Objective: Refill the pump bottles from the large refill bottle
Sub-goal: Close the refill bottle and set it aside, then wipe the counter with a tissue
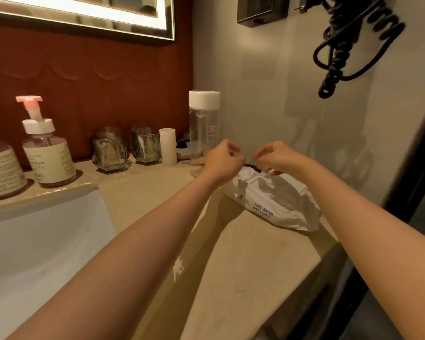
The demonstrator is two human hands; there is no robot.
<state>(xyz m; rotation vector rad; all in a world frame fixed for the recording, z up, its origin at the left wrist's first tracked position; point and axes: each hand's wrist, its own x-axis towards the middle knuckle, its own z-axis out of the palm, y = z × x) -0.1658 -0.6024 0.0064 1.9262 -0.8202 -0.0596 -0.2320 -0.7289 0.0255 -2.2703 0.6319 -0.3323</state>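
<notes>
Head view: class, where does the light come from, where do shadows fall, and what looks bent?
Head view: the lit mirror glows top left; both hands' shadows fall on the right wall; glare streaks the countertop; wide-angle distortion tilts the clear bottle and stretches the forearms.

Near counter (231, 261): bare, open passage.
Right: wipes pack (275, 200) on the counter.
Far: clear bottle (203, 126), cup (167, 146), two glasses (109, 149) crowd the wall.
Left: pump bottles (47, 153), sink (35, 241).
</notes>
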